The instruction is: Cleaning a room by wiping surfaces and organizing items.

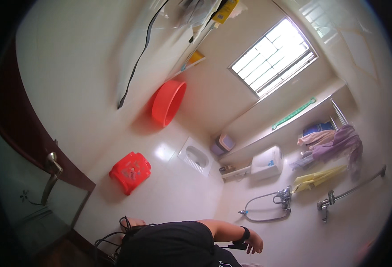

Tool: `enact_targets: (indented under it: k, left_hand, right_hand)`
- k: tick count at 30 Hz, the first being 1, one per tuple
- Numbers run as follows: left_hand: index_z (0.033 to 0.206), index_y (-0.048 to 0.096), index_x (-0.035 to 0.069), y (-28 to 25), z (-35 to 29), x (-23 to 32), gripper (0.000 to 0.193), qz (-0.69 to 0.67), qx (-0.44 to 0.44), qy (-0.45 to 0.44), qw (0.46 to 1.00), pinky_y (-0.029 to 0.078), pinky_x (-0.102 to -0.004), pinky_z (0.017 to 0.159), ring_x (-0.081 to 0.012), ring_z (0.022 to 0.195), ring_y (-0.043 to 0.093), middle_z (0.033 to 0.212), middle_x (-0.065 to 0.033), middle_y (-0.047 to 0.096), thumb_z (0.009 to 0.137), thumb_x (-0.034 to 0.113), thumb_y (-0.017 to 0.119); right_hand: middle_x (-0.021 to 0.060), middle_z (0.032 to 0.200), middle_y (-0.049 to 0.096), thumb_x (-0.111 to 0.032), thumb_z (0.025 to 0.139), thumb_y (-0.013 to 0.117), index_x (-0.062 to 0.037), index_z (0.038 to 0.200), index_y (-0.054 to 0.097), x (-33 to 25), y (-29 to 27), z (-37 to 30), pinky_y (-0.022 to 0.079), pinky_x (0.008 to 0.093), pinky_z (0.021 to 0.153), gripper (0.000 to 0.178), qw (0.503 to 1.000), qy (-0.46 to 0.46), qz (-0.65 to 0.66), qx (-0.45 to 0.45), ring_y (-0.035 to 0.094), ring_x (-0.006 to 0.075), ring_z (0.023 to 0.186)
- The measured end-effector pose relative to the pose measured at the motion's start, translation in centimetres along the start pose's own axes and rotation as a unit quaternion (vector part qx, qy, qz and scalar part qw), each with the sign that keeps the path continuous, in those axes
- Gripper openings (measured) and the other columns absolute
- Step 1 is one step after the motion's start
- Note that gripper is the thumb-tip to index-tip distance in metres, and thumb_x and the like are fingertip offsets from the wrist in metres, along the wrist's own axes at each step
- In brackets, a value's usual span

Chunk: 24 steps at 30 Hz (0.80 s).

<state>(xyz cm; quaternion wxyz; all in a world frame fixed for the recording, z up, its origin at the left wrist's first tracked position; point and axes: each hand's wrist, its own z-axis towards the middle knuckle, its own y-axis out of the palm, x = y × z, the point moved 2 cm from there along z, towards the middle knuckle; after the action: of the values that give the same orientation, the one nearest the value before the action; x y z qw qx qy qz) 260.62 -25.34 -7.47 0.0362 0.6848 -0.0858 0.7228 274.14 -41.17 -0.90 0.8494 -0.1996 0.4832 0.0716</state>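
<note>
My right hand (pixel 254 242) hangs at the lower middle, with a black band (pixel 246 233) round the wrist. Its fingers point down, loosely apart, and nothing shows in them. Nearest to it on the right is a chrome tap (pixel 285 198) with a looped shower hose (pixel 267 220), apart from the hand. My left hand cannot be seen; my black shirt (pixel 169 244) fills the bottom. Black cables (pixel 109 238) lie beside a small patch of bare skin, probably a foot (pixel 136 221). A red plastic stool (pixel 131 171) stands on the floor ahead to the left.
A red basin (pixel 168 103) leans at the wall, near a squat toilet (pixel 195 156) and a lidded bin (pixel 222 144). A white cistern (pixel 267 163), a purple towel (pixel 338 144) and a shower bar (pixel 358 189) are on the right. At left is a door handle (pixel 52 164).
</note>
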Motion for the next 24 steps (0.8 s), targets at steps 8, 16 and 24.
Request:
enact_targets:
  k: [8,16,24]
  left_hand:
    - [0.128,0.046,0.009,-3.3,-1.8,-1.8,0.040,-0.045,0.040,-0.019,0.998,0.053,-0.0448,0.076,-0.0305,0.093,0.064,0.116,-0.0153,0.057,0.092,0.026,0.050]
    - [0.131,0.044,0.009,-2.3,0.4,-4.8,0.043,-0.064,0.012,-0.085,0.994,0.053,-0.0447,0.078,-0.0302,0.095,0.063,0.117,-0.0155,0.057,0.095,0.031,0.047]
    - [0.129,0.047,0.013,1.7,4.9,-5.5,0.044,-0.073,-0.050,-0.133,0.987,0.053,-0.0420,0.074,-0.0248,0.088,0.064,0.110,-0.0082,0.061,0.087,0.026,0.052]
  right_hand:
    - [0.0120,0.098,0.063,-0.029,0.093,0.052,-0.0003,0.112,0.058,1.3,-0.1,1.0,0.052,0.0339,0.075,0.035,0.999,0.035,-0.001,0.010,0.063,0.0234,0.085]
    - [0.0113,0.098,0.063,-0.028,0.092,0.053,-0.0011,0.113,0.057,5.5,-4.3,0.4,0.051,0.0338,0.074,0.035,0.994,0.098,-0.002,0.057,0.063,0.0230,0.084]
    - [0.0105,0.098,0.062,-0.028,0.092,0.054,-0.0020,0.114,0.057,13.3,-13.8,-7.8,0.051,0.0337,0.073,0.035,0.967,0.208,0.028,0.148,0.063,0.0226,0.084]
